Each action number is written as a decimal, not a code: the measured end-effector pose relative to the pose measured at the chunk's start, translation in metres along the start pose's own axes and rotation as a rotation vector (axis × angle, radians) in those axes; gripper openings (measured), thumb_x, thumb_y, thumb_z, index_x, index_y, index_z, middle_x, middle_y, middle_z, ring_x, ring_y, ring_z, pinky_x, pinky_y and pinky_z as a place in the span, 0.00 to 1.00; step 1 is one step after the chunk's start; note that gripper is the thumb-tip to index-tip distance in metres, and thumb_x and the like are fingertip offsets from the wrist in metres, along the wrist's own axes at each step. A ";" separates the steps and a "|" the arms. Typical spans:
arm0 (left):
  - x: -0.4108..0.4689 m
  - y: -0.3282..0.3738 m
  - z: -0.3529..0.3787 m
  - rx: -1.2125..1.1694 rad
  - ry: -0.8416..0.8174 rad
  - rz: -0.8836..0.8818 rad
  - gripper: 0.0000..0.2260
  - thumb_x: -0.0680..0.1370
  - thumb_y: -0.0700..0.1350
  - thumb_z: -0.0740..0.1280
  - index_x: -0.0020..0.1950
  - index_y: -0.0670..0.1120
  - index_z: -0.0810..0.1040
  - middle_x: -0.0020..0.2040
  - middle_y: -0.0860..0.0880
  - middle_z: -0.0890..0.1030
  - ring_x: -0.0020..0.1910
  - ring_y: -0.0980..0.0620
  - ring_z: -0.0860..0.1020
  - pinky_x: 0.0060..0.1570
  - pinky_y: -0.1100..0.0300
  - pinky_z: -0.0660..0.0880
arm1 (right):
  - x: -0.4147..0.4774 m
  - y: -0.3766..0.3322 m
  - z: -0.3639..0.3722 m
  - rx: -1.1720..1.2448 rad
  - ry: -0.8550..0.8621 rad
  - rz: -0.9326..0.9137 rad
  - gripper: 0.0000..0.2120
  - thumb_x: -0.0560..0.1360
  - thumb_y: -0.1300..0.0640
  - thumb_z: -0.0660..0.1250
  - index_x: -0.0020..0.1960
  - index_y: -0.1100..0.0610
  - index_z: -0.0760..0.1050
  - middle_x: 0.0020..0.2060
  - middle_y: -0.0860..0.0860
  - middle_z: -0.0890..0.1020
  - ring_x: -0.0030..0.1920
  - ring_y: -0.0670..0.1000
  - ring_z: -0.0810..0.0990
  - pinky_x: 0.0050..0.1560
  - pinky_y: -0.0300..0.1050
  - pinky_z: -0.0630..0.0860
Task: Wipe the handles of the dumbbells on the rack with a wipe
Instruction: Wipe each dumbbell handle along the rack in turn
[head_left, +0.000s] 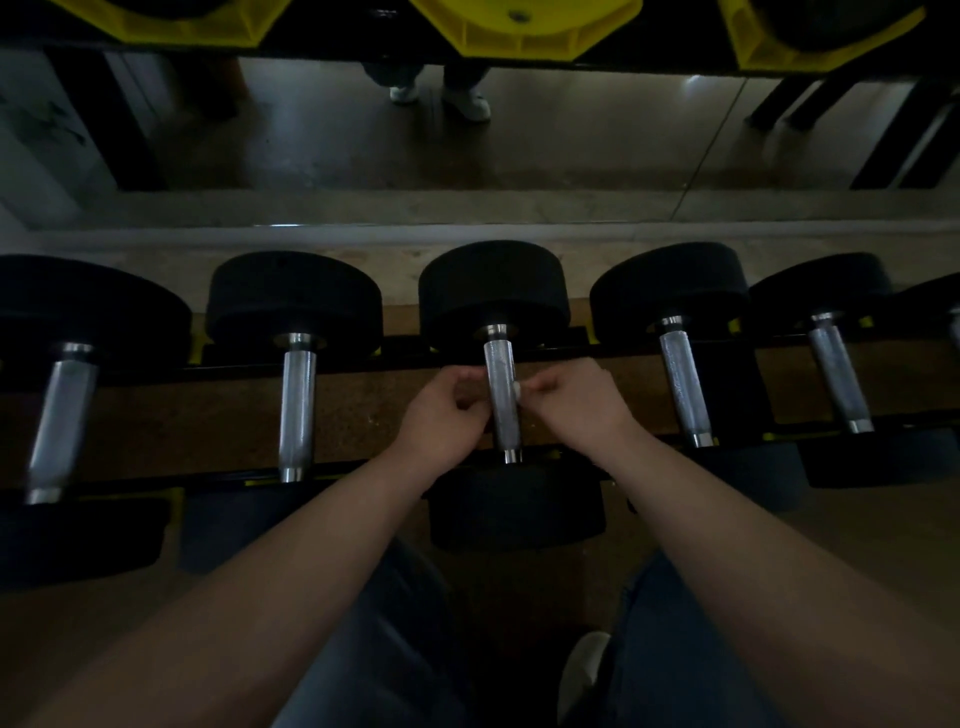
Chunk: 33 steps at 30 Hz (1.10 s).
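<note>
**Steel handle of middle dumbbell: both hands at work**

Steel, knurled and bright, the handle (503, 415) belongs to the middle dumbbell (493, 291), which lies across the black rails of the rack (363, 366) with its black heads at the far and near ends. More dumbbells lie parallel on either side.

The right hand (576, 402) is at the handle's right side, thumb and fingers pinching a small white wipe (517, 388) against the metal. Only a scrap of the wipe shows.

The left hand (441, 410) is at the handle's left side with its fingers curled inward. Whether it holds anything cannot be told.

Behind the rack, a mirror (519, 150) at floor level reflects pale shoes. Yellow cradles (519, 31) line the tier above.
</note>
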<state>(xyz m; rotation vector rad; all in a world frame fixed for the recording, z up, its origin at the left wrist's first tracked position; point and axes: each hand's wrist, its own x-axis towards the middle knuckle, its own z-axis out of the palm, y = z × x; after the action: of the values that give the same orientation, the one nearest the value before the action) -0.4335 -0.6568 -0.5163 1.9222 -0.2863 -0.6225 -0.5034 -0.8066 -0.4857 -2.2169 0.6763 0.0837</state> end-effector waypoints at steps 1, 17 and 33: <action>-0.001 -0.001 -0.002 0.022 -0.020 -0.006 0.13 0.78 0.43 0.68 0.60 0.57 0.76 0.54 0.55 0.82 0.54 0.53 0.82 0.58 0.51 0.79 | -0.004 0.001 -0.002 -0.076 -0.051 0.001 0.06 0.78 0.49 0.71 0.49 0.48 0.85 0.42 0.42 0.83 0.44 0.39 0.79 0.40 0.32 0.70; -0.030 -0.017 -0.156 0.612 0.326 0.026 0.14 0.75 0.46 0.68 0.61 0.52 0.81 0.55 0.47 0.83 0.53 0.47 0.81 0.50 0.58 0.76 | -0.009 -0.112 0.091 -0.134 -0.051 -0.403 0.07 0.78 0.52 0.69 0.54 0.49 0.83 0.48 0.46 0.84 0.48 0.44 0.82 0.50 0.41 0.80; -0.033 -0.045 -0.171 0.283 0.170 -0.095 0.20 0.76 0.43 0.67 0.68 0.52 0.75 0.57 0.50 0.81 0.47 0.56 0.76 0.40 0.66 0.70 | 0.001 -0.144 0.136 -0.270 -0.164 -0.546 0.05 0.78 0.58 0.69 0.51 0.53 0.84 0.47 0.50 0.84 0.47 0.47 0.82 0.50 0.45 0.81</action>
<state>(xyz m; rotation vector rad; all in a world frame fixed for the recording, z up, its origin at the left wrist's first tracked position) -0.3720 -0.4892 -0.4928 2.2572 -0.1827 -0.4958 -0.4098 -0.6322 -0.4803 -2.5429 -0.0477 0.0802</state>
